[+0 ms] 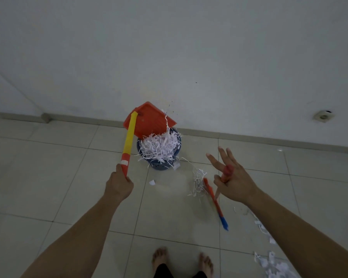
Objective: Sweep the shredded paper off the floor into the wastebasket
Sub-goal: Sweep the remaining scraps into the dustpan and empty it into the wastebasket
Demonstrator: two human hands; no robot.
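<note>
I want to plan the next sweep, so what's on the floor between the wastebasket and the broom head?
In the head view, a loose clump of shredded paper lies between the wastebasket and the broom head, against the bristles.

Both forearms are bare from elbow to wrist, with no sleeves in sight. The left hand [119, 184] and right hand [234, 182] carry no gloves, rings or watch. Two bare feet [182, 260] show below, with dark trouser legs [179, 272] ending above them.
</note>
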